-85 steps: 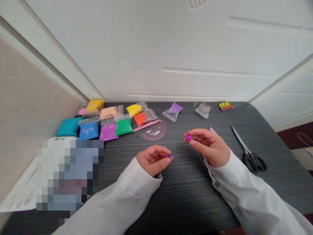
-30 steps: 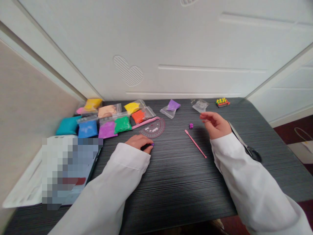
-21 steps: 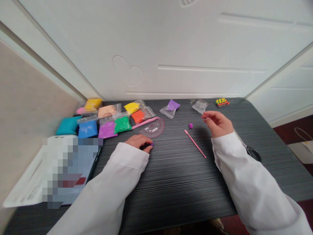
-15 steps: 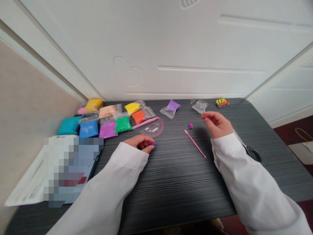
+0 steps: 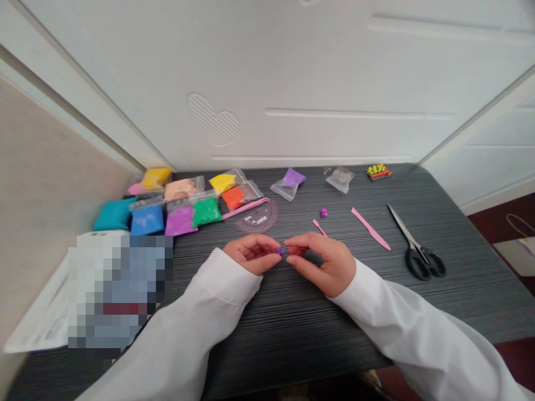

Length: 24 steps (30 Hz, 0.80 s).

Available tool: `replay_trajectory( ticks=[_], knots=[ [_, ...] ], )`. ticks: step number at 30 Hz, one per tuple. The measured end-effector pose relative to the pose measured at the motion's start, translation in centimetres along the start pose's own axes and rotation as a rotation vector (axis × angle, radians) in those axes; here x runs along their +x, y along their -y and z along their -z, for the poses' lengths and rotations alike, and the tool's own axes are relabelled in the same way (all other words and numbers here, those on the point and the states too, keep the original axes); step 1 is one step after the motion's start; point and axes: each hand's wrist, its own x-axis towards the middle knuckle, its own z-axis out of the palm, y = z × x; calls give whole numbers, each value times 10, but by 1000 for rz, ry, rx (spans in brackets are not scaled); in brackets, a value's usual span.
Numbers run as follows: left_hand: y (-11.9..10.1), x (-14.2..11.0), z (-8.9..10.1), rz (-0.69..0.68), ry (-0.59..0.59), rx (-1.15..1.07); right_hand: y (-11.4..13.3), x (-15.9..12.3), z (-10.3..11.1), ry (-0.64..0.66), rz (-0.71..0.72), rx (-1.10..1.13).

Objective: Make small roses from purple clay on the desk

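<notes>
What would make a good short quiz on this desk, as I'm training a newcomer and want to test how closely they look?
1. True or false: the black-handled scissors lie to the right of the pink modelling knife.
2. What is pinched between the fingertips of the left hand and the right hand?
A) a small purple piece
B) the scissors
C) a yellow bag
3. Fill in the blank: the see-through half-round tool beside the coloured bags is a ____.

Key: 1 true; 2 A; 3 protractor.
</notes>
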Motion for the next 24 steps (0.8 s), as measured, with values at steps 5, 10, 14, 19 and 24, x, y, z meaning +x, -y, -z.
replay_trajectory(
  ticks=[5, 10, 14, 19, 24],
  knots=[
    [-2, -2, -4, 20, 10, -97, -3, 0, 1, -37, 17, -7],
    [-2, -3, -6, 41, 13, -130, -2, 1, 0, -21, 48, 4],
    [-2, -3, -6, 48, 10, -126, -3, 1, -1, -22, 56, 6],
    [-2, -3, -6, 47, 12, -102, -4, 1, 0, -8, 56, 8],
    [-3, -2, -6, 47, 18, -106, -3, 1, 0, 0, 46, 13]
  ],
)
